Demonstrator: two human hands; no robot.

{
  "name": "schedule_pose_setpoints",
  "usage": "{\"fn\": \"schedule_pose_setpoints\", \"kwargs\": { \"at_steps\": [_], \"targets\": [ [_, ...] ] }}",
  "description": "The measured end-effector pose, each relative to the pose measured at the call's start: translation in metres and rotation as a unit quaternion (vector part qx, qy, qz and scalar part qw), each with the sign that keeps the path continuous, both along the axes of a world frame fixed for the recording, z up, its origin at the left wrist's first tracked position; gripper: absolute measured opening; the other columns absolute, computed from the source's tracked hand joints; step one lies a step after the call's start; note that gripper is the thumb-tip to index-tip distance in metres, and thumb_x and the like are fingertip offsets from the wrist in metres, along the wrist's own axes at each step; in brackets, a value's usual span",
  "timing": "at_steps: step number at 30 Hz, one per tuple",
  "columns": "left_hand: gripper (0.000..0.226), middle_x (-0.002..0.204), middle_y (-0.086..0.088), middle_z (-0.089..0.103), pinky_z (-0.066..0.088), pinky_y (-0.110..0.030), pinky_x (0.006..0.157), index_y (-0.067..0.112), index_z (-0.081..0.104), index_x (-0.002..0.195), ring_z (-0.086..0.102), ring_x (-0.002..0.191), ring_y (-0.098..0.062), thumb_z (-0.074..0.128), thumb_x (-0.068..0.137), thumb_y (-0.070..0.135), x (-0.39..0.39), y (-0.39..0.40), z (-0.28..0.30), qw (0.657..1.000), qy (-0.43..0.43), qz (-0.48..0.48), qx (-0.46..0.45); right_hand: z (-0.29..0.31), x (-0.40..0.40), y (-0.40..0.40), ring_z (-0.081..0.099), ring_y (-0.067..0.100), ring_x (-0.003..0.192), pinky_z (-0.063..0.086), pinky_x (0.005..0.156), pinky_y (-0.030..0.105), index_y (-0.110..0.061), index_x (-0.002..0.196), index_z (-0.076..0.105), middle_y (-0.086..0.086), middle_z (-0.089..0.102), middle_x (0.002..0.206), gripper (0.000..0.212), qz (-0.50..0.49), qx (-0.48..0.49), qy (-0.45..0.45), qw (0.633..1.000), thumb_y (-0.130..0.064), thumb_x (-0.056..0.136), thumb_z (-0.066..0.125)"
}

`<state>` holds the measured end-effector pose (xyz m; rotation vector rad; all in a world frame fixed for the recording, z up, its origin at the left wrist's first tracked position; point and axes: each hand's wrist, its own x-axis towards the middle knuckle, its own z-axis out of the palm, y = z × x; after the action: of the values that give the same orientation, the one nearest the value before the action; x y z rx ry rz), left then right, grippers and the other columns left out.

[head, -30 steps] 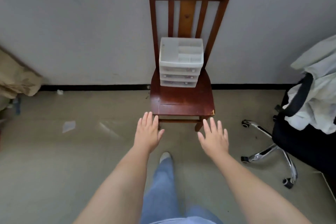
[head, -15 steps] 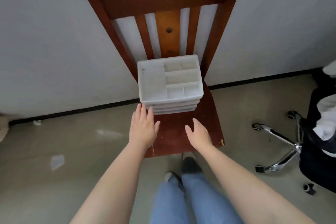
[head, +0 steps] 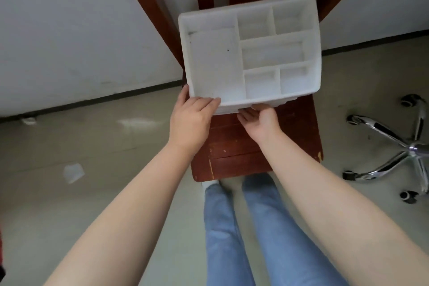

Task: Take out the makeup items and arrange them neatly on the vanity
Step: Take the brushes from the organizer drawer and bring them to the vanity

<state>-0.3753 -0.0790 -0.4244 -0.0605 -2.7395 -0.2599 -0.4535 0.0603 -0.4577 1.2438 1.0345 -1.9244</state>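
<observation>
A white plastic organizer (head: 216,62) with a divided open top tray and drawers beneath stands on the seat of a brown wooden chair (head: 234,148). All the top compartments look empty, and no makeup items are visible. My left hand (head: 190,121) rests on the organizer's front left corner, thumb on the side wall and straight fingers along the front rim. My right hand (head: 262,123) is turned palm up at the upper drawer's front edge (head: 285,102), pinching it between thumb and fingers. The drawers' contents are hidden.
The chair's back stands against a white wall. A chrome office-chair base (head: 394,146) with casters sits on the floor at right. A paper scrap (head: 73,173) lies on the floor at left. My legs in blue jeans (head: 225,227) stand just before the chair.
I have stepped up close to the chair and leaned over it. Both hands moved forward from mid-air onto the organizer: left onto the front corner, right turned palm up at the drawer front.
</observation>
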Motion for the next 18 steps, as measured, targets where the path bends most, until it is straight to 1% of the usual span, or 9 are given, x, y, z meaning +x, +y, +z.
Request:
{"fn": "schedule_pose_setpoints", "kwargs": {
  "at_steps": [2, 4, 6, 8, 10, 11, 13, 14, 18],
  "targets": [
    [0.020, 0.070, -0.006, 0.072, 0.042, -0.060, 0.088, 0.006, 0.074, 0.082, 0.066, 0.058, -0.022, 0.060, 0.069, 0.000, -0.005, -0.003, 0.000, 1.000, 0.015, -0.010, 0.000, -0.002, -0.001, 0.003, 0.051, 0.024, 0.082, 0.040, 0.099, 0.039, -0.004, 0.080, 0.050, 0.011, 0.048, 0.087, 0.016, -0.044, -0.019, 0.011, 0.999, 0.002, 0.089, 0.039],
    [0.022, 0.069, -0.005, 0.072, 0.042, -0.061, 0.087, 0.008, 0.075, 0.081, 0.065, 0.056, -0.021, 0.068, 0.063, -0.003, -0.007, -0.003, -0.002, 1.000, 0.023, -0.010, 0.006, -0.005, -0.001, 0.008, 0.052, 0.027, 0.091, 0.041, 0.099, 0.039, -0.004, 0.082, 0.051, 0.013, 0.049, 0.088, 0.013, -0.051, -0.028, 0.026, 0.998, 0.001, 0.090, 0.041],
    [0.023, 0.069, -0.004, 0.072, 0.043, -0.060, 0.088, 0.009, 0.075, 0.081, 0.065, 0.056, -0.020, 0.070, 0.062, -0.003, -0.006, -0.004, -0.003, 1.000, 0.025, -0.013, 0.007, -0.010, 0.003, 0.016, 0.054, 0.026, 0.092, 0.041, 0.098, 0.038, -0.005, 0.083, 0.052, 0.012, 0.051, 0.088, 0.011, -0.021, -0.022, 0.037, 0.999, -0.003, 0.090, 0.044],
    [0.023, 0.069, -0.002, 0.072, 0.045, -0.059, 0.087, 0.011, 0.075, 0.079, 0.065, 0.055, -0.019, 0.071, 0.061, -0.002, -0.007, -0.006, -0.003, 0.999, 0.032, -0.018, 0.003, -0.017, 0.015, 0.025, 0.056, 0.025, 0.090, 0.041, 0.098, 0.039, -0.005, 0.094, 0.052, 0.013, 0.054, 0.093, 0.007, -0.001, -0.010, 0.046, 0.999, -0.004, 0.091, 0.046],
    [0.021, 0.068, -0.002, 0.072, 0.045, -0.058, 0.087, 0.012, 0.075, 0.078, 0.065, 0.054, -0.019, 0.071, 0.062, -0.001, -0.008, -0.006, -0.003, 0.999, 0.036, -0.019, -0.002, -0.025, 0.033, 0.036, 0.057, 0.027, 0.091, 0.041, 0.098, 0.042, -0.004, 0.110, 0.047, 0.014, 0.055, 0.100, 0.020, -0.011, 0.006, 0.049, 0.999, -0.001, 0.091, 0.048],
    [0.019, 0.067, -0.001, 0.072, 0.045, -0.057, 0.087, 0.012, 0.075, 0.077, 0.065, 0.054, -0.019, 0.071, 0.063, 0.000, -0.009, -0.006, -0.003, 0.999, 0.035, -0.019, -0.002, -0.027, 0.044, 0.042, 0.057, 0.026, 0.090, 0.042, 0.098, 0.043, -0.004, 0.109, 0.045, 0.014, 0.055, 0.099, 0.020, -0.015, 0.026, 0.044, 0.999, 0.001, 0.091, 0.048],
    [0.016, 0.066, 0.000, 0.072, 0.046, -0.056, 0.088, 0.013, 0.075, 0.076, 0.064, 0.054, -0.019, 0.069, 0.067, 0.002, -0.009, -0.005, -0.003, 0.999, 0.032, -0.019, -0.005, -0.031, 0.065, 0.055, 0.057, 0.023, 0.086, 0.044, 0.094, 0.041, -0.008, 0.094, 0.046, 0.012, 0.055, 0.091, 0.010, -0.010, 0.059, 0.037, 0.998, 0.002, 0.091, 0.047],
    [0.016, 0.065, 0.000, 0.071, 0.045, -0.056, 0.089, 0.013, 0.075, 0.076, 0.064, 0.054, -0.019, 0.069, 0.067, 0.002, -0.009, -0.005, -0.003, 0.999, 0.028, -0.018, -0.006, -0.032, 0.074, 0.061, 0.057, 0.021, 0.084, 0.044, 0.093, 0.041, -0.010, 0.089, 0.045, 0.010, 0.055, 0.088, 0.011, -0.006, 0.068, 0.035, 0.997, 0.001, 0.092, 0.047],
    [0.015, 0.073, -0.004, 0.073, 0.040, -0.059, 0.092, 0.008, 0.073, 0.080, 0.067, 0.062, -0.021, 0.066, 0.070, 0.000, -0.007, -0.003, -0.004, 0.999, 0.028, -0.024, 0.011, -0.027, 0.091, 0.071, 0.059, 0.021, 0.089, 0.039, 0.099, 0.041, -0.013, 0.091, 0.049, 0.009, 0.059, 0.093, 0.012, 0.020, 0.069, 0.042, 0.997, -0.001, 0.093, 0.045]
  ]
}}
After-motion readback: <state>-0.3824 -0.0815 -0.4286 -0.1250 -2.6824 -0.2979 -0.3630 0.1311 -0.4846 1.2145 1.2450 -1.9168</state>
